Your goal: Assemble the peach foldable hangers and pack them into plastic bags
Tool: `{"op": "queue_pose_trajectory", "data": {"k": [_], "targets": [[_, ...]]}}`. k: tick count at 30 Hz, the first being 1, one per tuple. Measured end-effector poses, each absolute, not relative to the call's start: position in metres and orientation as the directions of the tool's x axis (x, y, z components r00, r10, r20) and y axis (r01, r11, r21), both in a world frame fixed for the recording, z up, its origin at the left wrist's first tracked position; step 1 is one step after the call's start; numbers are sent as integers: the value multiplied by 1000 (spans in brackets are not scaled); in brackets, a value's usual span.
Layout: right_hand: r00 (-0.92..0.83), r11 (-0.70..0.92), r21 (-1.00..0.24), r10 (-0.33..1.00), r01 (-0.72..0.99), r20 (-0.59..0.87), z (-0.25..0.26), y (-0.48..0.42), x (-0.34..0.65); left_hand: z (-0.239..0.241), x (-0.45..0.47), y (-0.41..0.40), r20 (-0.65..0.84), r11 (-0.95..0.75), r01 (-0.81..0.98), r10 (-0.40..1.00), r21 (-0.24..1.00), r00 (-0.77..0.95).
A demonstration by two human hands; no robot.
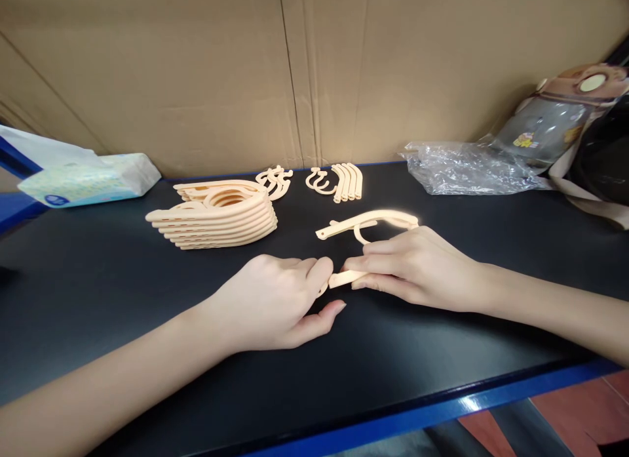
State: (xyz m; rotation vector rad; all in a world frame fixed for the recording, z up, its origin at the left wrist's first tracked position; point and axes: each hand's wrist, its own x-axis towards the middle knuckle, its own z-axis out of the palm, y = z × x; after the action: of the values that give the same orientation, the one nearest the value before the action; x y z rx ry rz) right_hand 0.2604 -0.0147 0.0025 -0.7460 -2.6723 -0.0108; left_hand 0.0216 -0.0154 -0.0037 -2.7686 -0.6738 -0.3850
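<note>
My right hand [417,267] pinches a cream plastic hanger arm [348,278] between thumb and fingers, just above the dark tabletop. At that arm's left end, my left hand [282,303] has its fingers curled over a small cream part, mostly hidden, while its thumb sticks out apart. Right behind my right hand's knuckles lies another curved hanger arm [368,222] with a hook [360,234] beside it. Farther back on the left is a neat stack of folded cream hangers [221,224].
Loose hooks [275,181] lie behind the stack, more hooks [320,181] and several short hanger arms [348,183] to their right. A tissue pack [93,180] is at left; crumpled clear plastic [452,172] and a bottle [545,126] are at right. Cardboard [206,70] stands behind.
</note>
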Motion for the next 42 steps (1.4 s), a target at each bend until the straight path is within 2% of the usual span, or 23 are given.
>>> {"op": "queue_pose_trajectory", "data": {"k": [8, 16, 21, 26, 29, 34, 37, 42], "targets": [[-823, 875, 24, 444, 483, 355, 0, -14, 260, 3, 25, -18, 257, -844, 475, 416, -249, 872], [-821, 879, 7, 443, 478, 361, 2, -18, 257, 2, 25, -21, 266, -846, 456, 389, -275, 882], [-753, 882, -82, 442, 465, 488, 11, -14, 262, 4, 25, -19, 273, -818, 473, 397, -327, 876], [-635, 779, 29, 488, 626, 599, 17, -3, 270, 7, 23, -19, 283, -795, 478, 393, -373, 875], [-625, 733, 43, 547, 679, 557, 16, 4, 273, 6, 23, -20, 289, -797, 473, 385, -375, 877], [-621, 683, -16, 674, 731, 400, 10, 6, 272, 4, 21, -18, 265, -798, 456, 376, -394, 888], [-605, 669, -69, 708, 740, 365, 9, 6, 270, 5, 19, -17, 233, -833, 444, 384, -330, 893], [-564, 627, -144, 761, 765, 320, 10, 4, 269, 13, 18, -17, 194, -907, 417, 400, -53, 896]]}}
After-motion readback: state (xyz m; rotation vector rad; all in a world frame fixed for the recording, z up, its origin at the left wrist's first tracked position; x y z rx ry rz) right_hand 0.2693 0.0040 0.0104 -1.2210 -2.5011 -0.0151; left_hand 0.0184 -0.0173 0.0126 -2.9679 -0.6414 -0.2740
